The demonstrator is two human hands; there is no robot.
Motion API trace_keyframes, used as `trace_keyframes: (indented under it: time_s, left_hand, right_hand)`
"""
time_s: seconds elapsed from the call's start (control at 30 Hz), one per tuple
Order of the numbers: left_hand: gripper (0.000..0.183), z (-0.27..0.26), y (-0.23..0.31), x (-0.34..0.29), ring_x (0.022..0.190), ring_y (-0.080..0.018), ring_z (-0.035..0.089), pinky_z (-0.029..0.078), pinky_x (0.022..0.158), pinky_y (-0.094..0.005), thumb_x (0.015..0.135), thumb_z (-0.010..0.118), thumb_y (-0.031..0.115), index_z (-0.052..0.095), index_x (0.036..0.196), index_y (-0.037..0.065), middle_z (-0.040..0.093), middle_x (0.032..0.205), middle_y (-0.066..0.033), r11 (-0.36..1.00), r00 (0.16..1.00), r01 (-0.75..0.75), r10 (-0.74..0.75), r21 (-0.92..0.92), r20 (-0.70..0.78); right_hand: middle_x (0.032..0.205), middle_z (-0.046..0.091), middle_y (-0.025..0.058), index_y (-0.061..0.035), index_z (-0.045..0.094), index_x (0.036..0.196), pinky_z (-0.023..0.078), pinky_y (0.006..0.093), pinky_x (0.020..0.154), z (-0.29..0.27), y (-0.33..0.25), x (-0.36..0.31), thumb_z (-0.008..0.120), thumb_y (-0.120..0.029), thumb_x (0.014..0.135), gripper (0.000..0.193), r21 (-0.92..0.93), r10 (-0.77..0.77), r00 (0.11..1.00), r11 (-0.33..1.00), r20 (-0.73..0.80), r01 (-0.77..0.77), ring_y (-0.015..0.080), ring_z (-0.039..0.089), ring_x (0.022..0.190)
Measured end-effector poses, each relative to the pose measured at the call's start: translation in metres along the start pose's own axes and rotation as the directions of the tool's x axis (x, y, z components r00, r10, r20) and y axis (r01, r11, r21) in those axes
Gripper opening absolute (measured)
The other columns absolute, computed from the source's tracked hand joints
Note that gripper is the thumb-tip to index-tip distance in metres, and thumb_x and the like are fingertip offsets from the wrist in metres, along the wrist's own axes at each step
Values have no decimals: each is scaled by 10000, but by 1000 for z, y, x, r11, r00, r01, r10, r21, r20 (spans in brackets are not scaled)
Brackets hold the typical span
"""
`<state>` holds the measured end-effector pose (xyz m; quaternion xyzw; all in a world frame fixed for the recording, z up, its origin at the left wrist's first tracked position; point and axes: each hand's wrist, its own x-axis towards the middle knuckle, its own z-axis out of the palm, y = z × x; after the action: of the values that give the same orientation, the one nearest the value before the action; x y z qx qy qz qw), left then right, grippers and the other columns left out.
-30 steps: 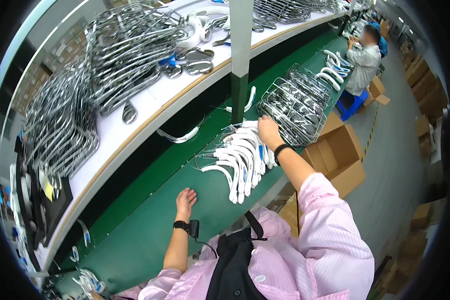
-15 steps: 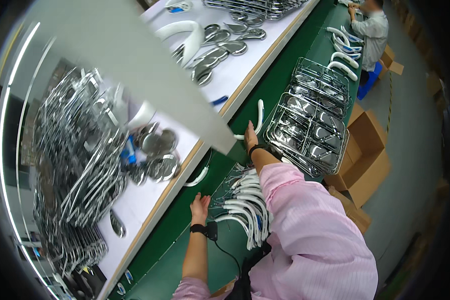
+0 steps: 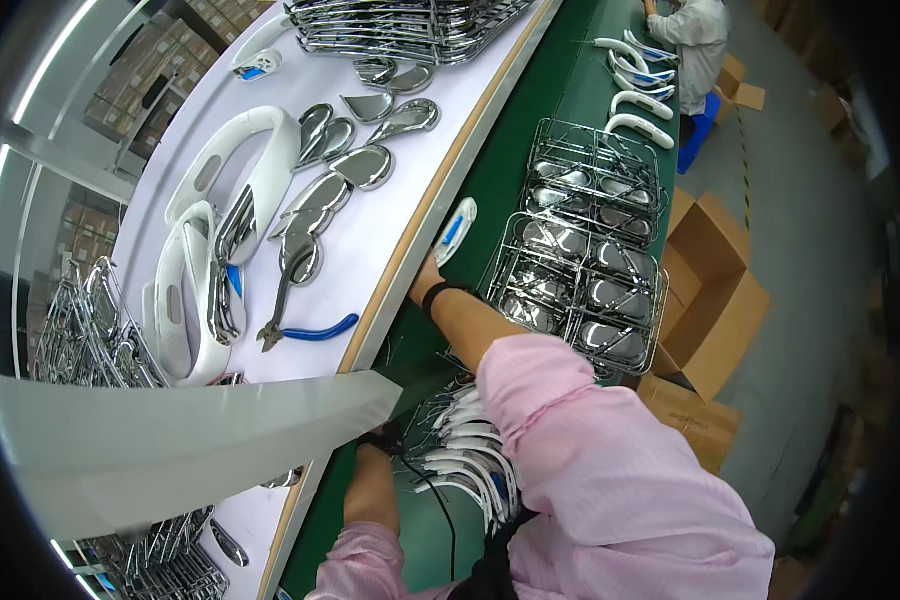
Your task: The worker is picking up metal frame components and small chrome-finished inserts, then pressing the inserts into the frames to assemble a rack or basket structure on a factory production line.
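My right hand (image 3: 428, 275) reaches to the edge of the white worktop, a dark band around its wrist. Its fingers are out of sight behind that edge. Against this hand lies the near end of a white curved plastic piece (image 3: 455, 232) with a blue strip; whether I grip it cannot be made out. My left hand (image 3: 377, 438) is lower down on the green belt, its fingers mostly covered by a pale post (image 3: 200, 455). A dark strap and cable sit at that wrist. Close to its right is a row of white curved pieces with thin wires (image 3: 470, 455).
Wire racks with shiny oval plates (image 3: 580, 270) stand on the green belt (image 3: 515, 85) to the right. The worktop (image 3: 355, 255) bears blue-handled pliers (image 3: 315, 330), chrome parts and white curved pieces (image 3: 195, 270). An open carton (image 3: 710, 300) is beyond the belt; another person (image 3: 695, 50) works far off.
The view has shifted, and the pale post now crosses lower left. My right hand has gone behind the worktop edge; the white piece beside it shows its blue strip. My left fingers became hidden.
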<state>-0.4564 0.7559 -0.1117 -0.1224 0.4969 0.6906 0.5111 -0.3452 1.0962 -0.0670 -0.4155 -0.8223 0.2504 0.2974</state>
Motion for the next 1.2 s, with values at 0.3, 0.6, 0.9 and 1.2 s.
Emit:
trace_keyframes:
  time_s: [0.3, 0.6, 0.9, 1.2]
  left_hand:
    - [213, -21, 41, -105, 858, -283, 676, 587, 754, -382, 958, 499, 217, 560, 975, 13, 672, 979, -159, 1000, 971, -10, 4, -25, -238]
    - [260, -23, -3, -324, 597, -158, 612, 547, 525, -301, 868, 677, 115, 465, 978, 12, 578, 729, -66, 908, 939, -254, 314, 332, -140]
    - [321, -45, -26, -419, 571, -97, 558, 452, 528, -217, 845, 733, 178, 517, 1042, 45, 586, 734, -16, 702, 949, -308, 271, 641, 159]
    - [431, -8, 66, -459, 896, -293, 605, 461, 727, -417, 654, 674, 160, 625, 1076, 89, 578, 950, -110, -375, 791, -432, 280, 821, 544]
  right_hand:
    - [1057, 707, 92, -120, 742, 1016, 491, 438, 787, -234, -123, -34, 580, -227, 832, 268, -595, -30, 693, 487, 721, 640, 269, 671, 967]
    - [762, 674, 139, -16, 617, 1090, 508, 414, 651, -443, -167, -170, 564, -301, 891, 352, -336, -1, 934, 933, 356, 129, 310, 663, 690]
    - [892, 621, 40, 17, 602, 1047, 460, 246, 678, -382, -196, -277, 613, -317, 944, 350, 402, 209, 808, 782, 551, -476, 93, 549, 803]
    - [920, 610, 75, -46, 515, 1128, 415, 233, 526, -221, -179, -327, 806, -177, 769, 481, 455, 191, 708, 648, 680, -611, 93, 551, 706]
